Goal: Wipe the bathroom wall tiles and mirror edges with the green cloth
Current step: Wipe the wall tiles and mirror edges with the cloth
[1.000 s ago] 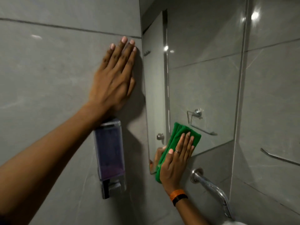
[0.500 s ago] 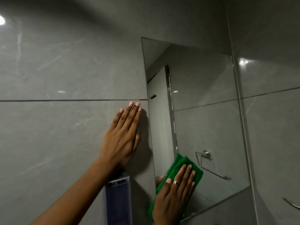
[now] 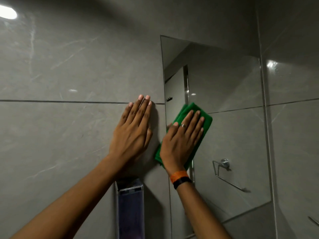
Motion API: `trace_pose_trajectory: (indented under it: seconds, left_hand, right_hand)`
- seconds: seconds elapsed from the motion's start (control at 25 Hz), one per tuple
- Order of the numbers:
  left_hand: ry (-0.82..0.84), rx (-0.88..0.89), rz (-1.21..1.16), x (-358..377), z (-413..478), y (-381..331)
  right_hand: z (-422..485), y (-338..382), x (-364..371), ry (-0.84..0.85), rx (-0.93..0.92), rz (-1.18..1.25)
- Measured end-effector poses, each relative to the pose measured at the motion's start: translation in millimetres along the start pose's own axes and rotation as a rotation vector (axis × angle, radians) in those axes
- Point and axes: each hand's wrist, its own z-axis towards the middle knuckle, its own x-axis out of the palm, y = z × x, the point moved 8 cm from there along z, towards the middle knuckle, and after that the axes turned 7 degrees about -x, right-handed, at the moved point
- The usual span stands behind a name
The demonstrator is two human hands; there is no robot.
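Nearest the camera, at the bottom edge of the view, two bare forearms reach up toward the wall, and between them the clear rectangular soap dispenser with purple liquid (image 3: pixel 130 209) is fixed to the grey tiled wall (image 3: pixel 60 135), its top just below the left wrist. On the right wrist sit an orange band and a black band (image 3: pixel 180 177) side by side. Farther up, the left hand (image 3: pixel 132 135) lies open and flat on the tile, fingers together and pointing upward, their tips reaching the dark horizontal grout line (image 3: pixel 69 101); it holds nothing and sits just beside the left edge of the frameless rectangular wall mirror (image 3: pixel 233 135). Beside it, the right hand (image 3: pixel 181 142) is spread open with its palm pressing the folded green cloth (image 3: pixel 198 111) flat against the glass, a ring showing on one finger. That cloth straddles the mirror's left edge about halfway up, its lower corner lapping onto the tile and its upper part sticking out past the fingertips onto the mirror. Deeper in the mirror's reflection appear a chrome towel ring holder (image 3: pixel 224 163) toward the lower right, grey tiles with a grout line, and a pale door panel. At the far top left corner, a bright ceiling light glare (image 3: pixel 7 13) shines on the glossy tile.
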Motion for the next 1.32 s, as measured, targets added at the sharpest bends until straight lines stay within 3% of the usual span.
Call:
trace_pose_trajectory:
  seconds: [0.44, 0.76, 0.88, 1.04, 1.2, 1.32]
  left_hand:
    - [-0.032, -0.075, 0.007, -12.2, 54.9, 29.7]
    - [-0.029, -0.121, -0.056, -28.1, 91.5, 59.9]
    - [-0.017, -0.164, -0.176, -42.7, 96.1, 74.5]
    - [0.026, -0.145, -0.042, -68.9, 76.1, 105.6]
    - [0.033, -0.212, 0.114, -108.9, 47.2, 144.8]
    - [0.023, -0.246, 0.2, -142.7, 28.2, 170.2]
  right_hand:
    - [146.0, 84.2, 2.4, -0.034, -0.085, 0.095]
    - [199.2, 122.6, -0.5, -0.043, -0.206, 0.198]
    - [205.3, 135.5, -4.8, -0.068, -0.254, 0.452]
    - [196.2, 153.2, -12.0, -0.02, -0.242, 0.732]
    - [156.4, 202.4, -19.4, 0.052, -0.335, 0.836]
    - [113.0, 239.3, -29.8, 0.002, -0.428, 0.8]
